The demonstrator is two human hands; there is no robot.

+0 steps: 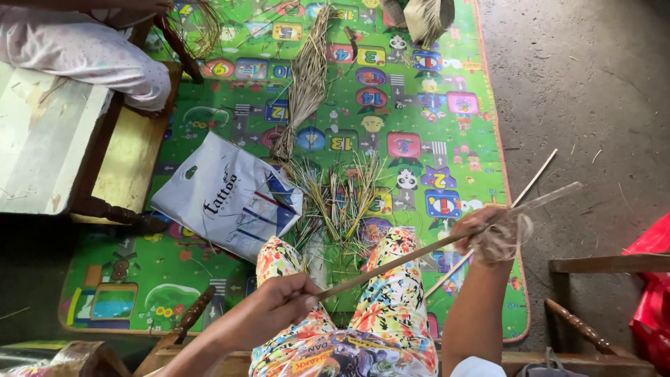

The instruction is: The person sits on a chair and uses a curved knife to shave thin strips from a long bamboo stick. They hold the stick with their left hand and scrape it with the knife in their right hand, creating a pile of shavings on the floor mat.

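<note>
Long thin stick (pixel 405 257) held across the lap, slanting from lower left up to the right, above the knees in bright patterned trousers (pixel 391 293). Left hand (pixel 279 307) clenched around its lower end. Right hand (pixel 488 234) closed on the upper part, with pale loose fibre (pixel 506 241) wound about the fingers; far tip of the stick blurred past the mat's right border. A second thin stick (pixel 520 195) just beyond, crossing from mat to floor.

Between the knees and a little ahead: a clump of green and straw-coloured grass blades (pixel 338 199), ends fanned out. Just left of it, touching the leg, a white plastic bag (pixel 227 195) lying flat. Farther up the mat, a long tied bundle of dry grass (pixel 307 77), and at the top border a woven straw piece (pixel 426 17), partly cut off by the frame.

All of it on a green play mat (pixel 230 293) printed with coloured pictures. Open mat ahead of the clump and to its right; right border of the mat close under the right hand. Bare grey concrete floor (pixel 593 84) beyond, with stray straw bits.

Left side crowded: wooden stool (pixel 132 167) on the mat's border, another person's pale dotted sleeve (pixel 84 49) above it. Dark wooden chair parts (pixel 593 293) at lower right, red bag (pixel 652 293) beside them, at the frame's margin.
</note>
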